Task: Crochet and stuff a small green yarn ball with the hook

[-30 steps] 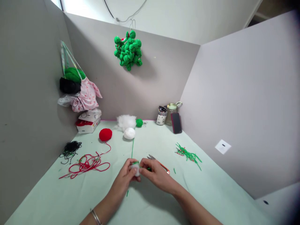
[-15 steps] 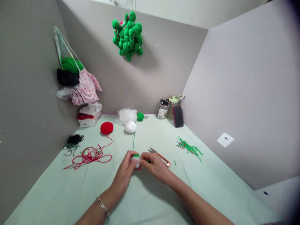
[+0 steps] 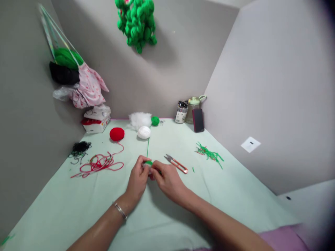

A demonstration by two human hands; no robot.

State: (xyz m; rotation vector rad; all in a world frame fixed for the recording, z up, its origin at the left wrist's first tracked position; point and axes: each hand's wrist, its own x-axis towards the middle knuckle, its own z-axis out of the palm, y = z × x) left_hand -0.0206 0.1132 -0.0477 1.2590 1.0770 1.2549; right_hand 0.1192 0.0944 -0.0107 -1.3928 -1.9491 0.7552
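"Action in the middle of the pale green tabletop, and we're watching the left hand curling snugly around a small green-and-white piece!"

"How is the right hand doing?"

"Its fingers are bending inward, bunching at the piece's right side. The knuckles are blocking our view, so we can't tell whether the fingertips are gripping anything. The piece itself is sitting between the two hands, its green top peeking out."

"And we're spotting a green strand leading away from the left hand!"

"Yes, it's stretching back toward the white yarn ball, which is resting in front of the white fluff. A green yarn ball is sitting just beside that fluff."

"What are we finding near the right hand?"

"Orange-handled snips are lying just beyond it, blades parted. Farther right, a loose heap of green strands is lying spread out, with a short green snippet resting between."

"Over on the left, we're seeing a red yarn ball trailing its thread into a looping red tangle, and a black tangle is lying beside that."
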